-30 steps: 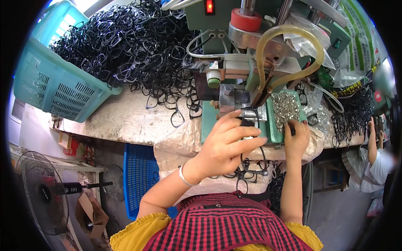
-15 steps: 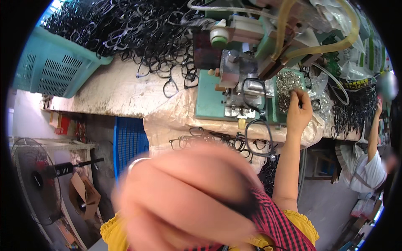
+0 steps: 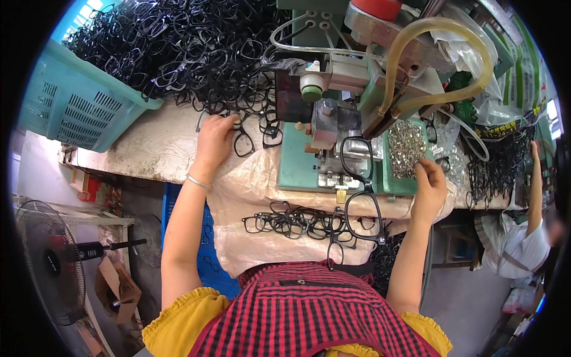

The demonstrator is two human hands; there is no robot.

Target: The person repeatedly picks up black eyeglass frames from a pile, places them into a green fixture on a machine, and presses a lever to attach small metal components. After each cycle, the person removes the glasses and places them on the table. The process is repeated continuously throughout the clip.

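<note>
My left hand (image 3: 216,141) reaches to the near edge of a heap of black eyeglass frames (image 3: 196,65). Its fingertips close on one eyeglass frame (image 3: 236,146) lying on the papered bench. At the right, my right hand (image 3: 430,189) is beside the near right corner of a green tray (image 3: 388,172) of tiny metal parts (image 3: 407,146). Thumb and forefinger are pinched together; whatever they hold is too small to tell. Between my hands, another black eyeglass frame (image 3: 367,185) stands on end at the front of a bench machine (image 3: 324,128), touched by neither hand.
Several eyeglass frames (image 3: 291,221) lie on brown paper at the bench's front edge. A teal basket (image 3: 89,98) stands far left, above a fan (image 3: 50,262). A yellowish hose (image 3: 443,24) loops over the machine. At the far right works another person (image 3: 517,250).
My left hand, a large blur close to the camera before, is now out at the heap, on an eyeglass frame. My right hand has drawn back from the metal parts toward the tray's near corner.
</note>
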